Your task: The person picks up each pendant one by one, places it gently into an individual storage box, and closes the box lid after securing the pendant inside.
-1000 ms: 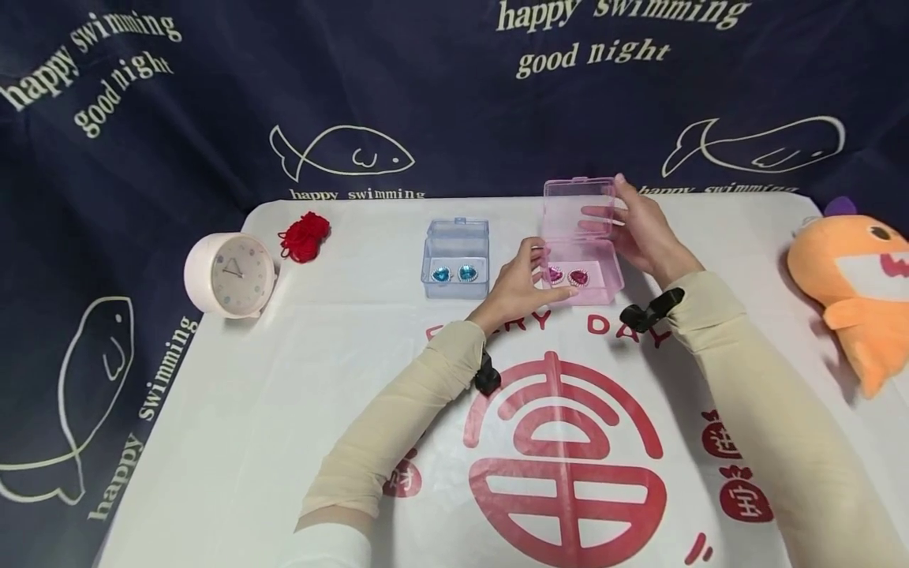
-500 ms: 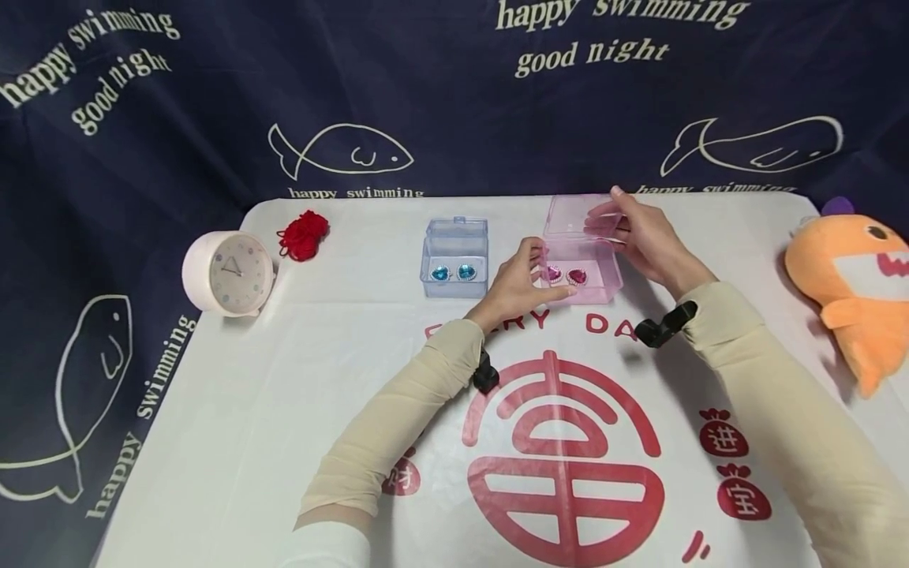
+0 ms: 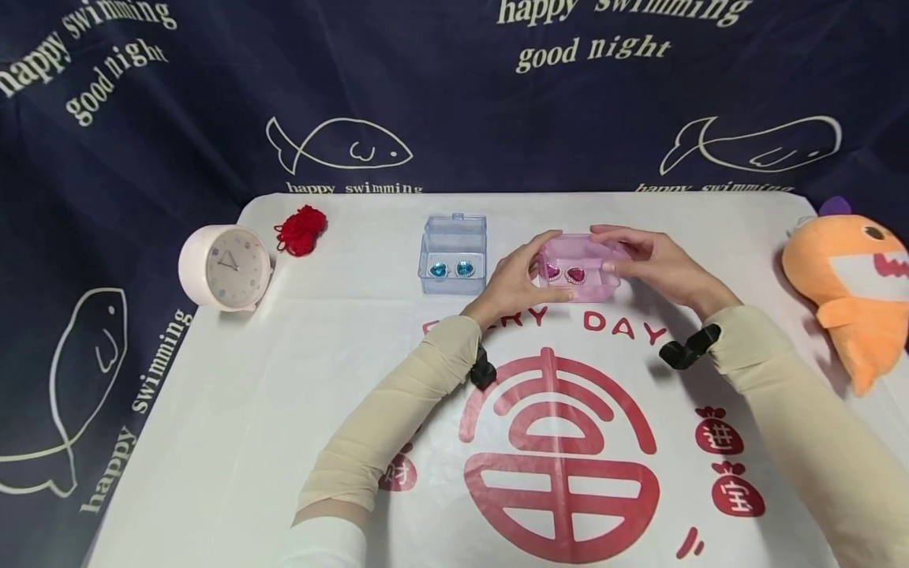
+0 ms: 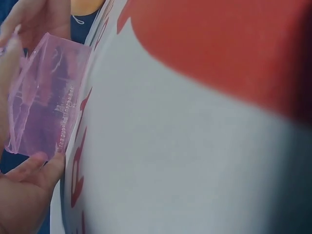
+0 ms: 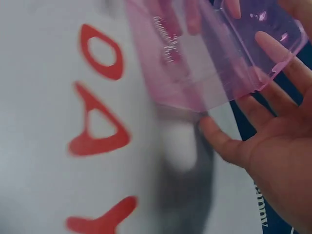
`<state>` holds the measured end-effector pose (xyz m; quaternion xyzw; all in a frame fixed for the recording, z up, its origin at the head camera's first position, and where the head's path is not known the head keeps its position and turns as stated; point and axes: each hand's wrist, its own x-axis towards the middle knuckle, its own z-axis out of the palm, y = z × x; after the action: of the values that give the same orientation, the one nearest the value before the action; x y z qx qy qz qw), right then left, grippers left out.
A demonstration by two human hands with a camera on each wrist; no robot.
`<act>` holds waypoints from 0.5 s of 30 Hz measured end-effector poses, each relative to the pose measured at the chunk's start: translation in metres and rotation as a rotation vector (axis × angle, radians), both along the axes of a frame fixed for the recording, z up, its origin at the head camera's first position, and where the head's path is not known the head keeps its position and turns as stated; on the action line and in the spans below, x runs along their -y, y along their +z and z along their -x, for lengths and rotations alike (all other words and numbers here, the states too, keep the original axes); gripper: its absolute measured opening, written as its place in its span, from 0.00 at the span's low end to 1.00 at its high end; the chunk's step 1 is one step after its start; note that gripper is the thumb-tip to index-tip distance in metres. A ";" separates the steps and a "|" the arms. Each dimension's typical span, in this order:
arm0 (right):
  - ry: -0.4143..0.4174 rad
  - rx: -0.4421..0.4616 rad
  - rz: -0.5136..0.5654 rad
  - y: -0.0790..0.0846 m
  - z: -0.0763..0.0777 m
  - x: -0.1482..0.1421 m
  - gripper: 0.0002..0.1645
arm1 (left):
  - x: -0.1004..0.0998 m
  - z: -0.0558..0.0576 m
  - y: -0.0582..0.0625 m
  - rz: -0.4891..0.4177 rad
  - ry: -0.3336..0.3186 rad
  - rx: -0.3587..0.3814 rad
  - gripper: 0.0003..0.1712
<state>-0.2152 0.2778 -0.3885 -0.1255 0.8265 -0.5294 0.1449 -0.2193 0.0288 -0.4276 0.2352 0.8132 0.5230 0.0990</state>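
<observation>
A translucent pink plastic box (image 3: pixel 595 293) stands near the table's back edge, with two pink heart-shaped jewelled pieces (image 3: pixel 575 274) inside. My left hand (image 3: pixel 514 282) grips its left end, thumb along the front and fingers up the side. My right hand (image 3: pixel 656 264) is at its right end. In the right wrist view its fairly straight fingers lie against the hinged lid (image 5: pixel 263 24), and the thumb is close to the box's corner. The lid is tilted and looks foreshortened from the head. In the left wrist view the box (image 4: pixel 51 97) sits between both hands.
Left of the pink box, an open translucent blue box (image 3: pixel 453 285) holds two blue jewelled pieces (image 3: pixel 465 269). Farther left are red yarn (image 3: pixel 301 231) and a round white clock (image 3: pixel 234 268). An orange plush toy (image 3: pixel 852 315) lies at the right. Dark printed cloth (image 3: pixel 454 71) hangs behind.
The pink box's lid has swung from upright, so its top edge now shows much lower. My right hand has come down with it; the left keeps its hold on the box.
</observation>
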 end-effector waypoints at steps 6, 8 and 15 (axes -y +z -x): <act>0.007 -0.031 -0.028 -0.009 -0.004 0.000 0.33 | 0.000 0.000 0.002 0.103 0.024 -0.005 0.38; 0.005 -0.028 -0.047 -0.010 -0.005 0.000 0.34 | -0.001 0.000 0.002 0.127 0.030 -0.008 0.34; -0.001 -0.071 -0.049 -0.015 -0.010 0.002 0.33 | -0.001 -0.001 0.002 0.141 0.024 -0.050 0.35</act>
<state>-0.2052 0.2763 -0.4036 -0.1405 0.8438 -0.5043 0.1181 -0.2186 0.0302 -0.4255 0.2310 0.8530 0.4595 0.0888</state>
